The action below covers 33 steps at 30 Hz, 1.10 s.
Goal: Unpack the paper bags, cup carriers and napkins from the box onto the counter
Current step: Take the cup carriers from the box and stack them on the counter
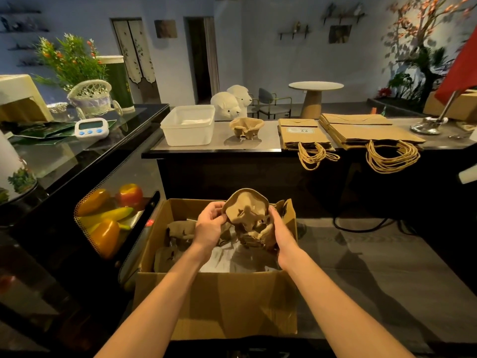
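Two hands hold one moulded-pulp cup carrier just above the open cardboard box in the lower centre of the frame. The left-hand grip pinches the carrier's left rim, with the thumb on top and the fingers curled under. The right-hand grip wraps round its right side, its fingers bent behind the pulp. The carrier is tilted so that its hollow side faces the camera.

Inside the box, more cup carriers lie loosely toward the left wall. White napkins lie on the bottom beneath the raised carrier.

On the worktop across the middle of the frame, a single cup carrier sits alone. It is just right of a translucent plastic tub. Further right lie two flat stacks of brown paper bags, with their twisted cord handles hanging over the front edge. The smaller stack bears a pale label reading "66". The larger stack beside it shows no legible writing.

At the left of the frame, a white digital timer with blue buttons stands on a glossy black surface. Its display is too small to read.
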Tool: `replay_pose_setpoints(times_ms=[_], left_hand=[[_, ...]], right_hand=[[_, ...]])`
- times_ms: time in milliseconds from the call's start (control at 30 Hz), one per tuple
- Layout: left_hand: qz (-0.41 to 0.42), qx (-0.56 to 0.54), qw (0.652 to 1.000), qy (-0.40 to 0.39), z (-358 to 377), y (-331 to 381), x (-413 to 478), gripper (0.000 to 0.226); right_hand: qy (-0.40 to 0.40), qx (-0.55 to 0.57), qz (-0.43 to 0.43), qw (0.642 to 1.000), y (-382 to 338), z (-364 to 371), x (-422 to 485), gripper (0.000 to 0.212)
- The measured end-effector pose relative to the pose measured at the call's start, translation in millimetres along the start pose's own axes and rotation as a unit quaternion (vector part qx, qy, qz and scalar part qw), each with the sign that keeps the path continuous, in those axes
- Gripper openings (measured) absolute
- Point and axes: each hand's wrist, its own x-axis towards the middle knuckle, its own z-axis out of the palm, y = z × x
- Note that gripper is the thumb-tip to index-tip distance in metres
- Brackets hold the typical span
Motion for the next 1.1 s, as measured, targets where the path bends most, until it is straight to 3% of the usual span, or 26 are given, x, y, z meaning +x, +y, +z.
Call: replay_pose_setpoints(times_ms=[67,233,433,567,667,800,900,1033,1100], left_hand=[[0.002,0.023,1.000,-0.006,1.5,-6.1,1.2,0.022],[0.067,0.050,0.996,0.012,3.9,-10.3,2.6,0.054],[0.053,0.000,0.992,-0.112,2.5,3.9,1.4,0.049],[0.059,0.128,0.987,-0.083,8.3,2.3,0.3,0.056],[0.131,0.275,0.952,-0.034,2.2,-0.2,4.7,0.050],[0.181,0.324,0.924,-0.088,-6.1,8.9,7.5,0.068],[0.219,0.323,0.916,-0.093,-7.7,6.8,7.5,0.037],[0.165,0.227,0.951,-0.128,-6.2,8.2,1.9,0.012],[0.140,0.194,0.961,-0.142,-3.5,10.1,-0.5,0.018]], right_hand=[[-0.001,0.003,-0.009,1.000,0.5,0.0,-0.4,0.072],[-0.008,-0.029,-0.021,0.999,3.1,-0.1,-0.8,0.081],[0.005,-0.034,-0.020,0.999,3.6,-1.5,-0.2,0.078],[0.016,-0.035,-0.022,0.999,6.2,-0.1,1.5,0.084],[0.022,-0.041,-0.029,0.998,6.6,0.8,1.5,0.089],[0.029,-0.019,-0.027,0.999,5.3,-1.0,3.0,0.090],[0.031,0.013,-0.029,0.999,4.5,-1.2,4.8,0.088],[0.009,0.011,-0.024,1.000,5.3,-1.0,3.8,0.096],[0.002,0.011,-0.008,1.000,4.6,-1.1,3.7,0.093]])
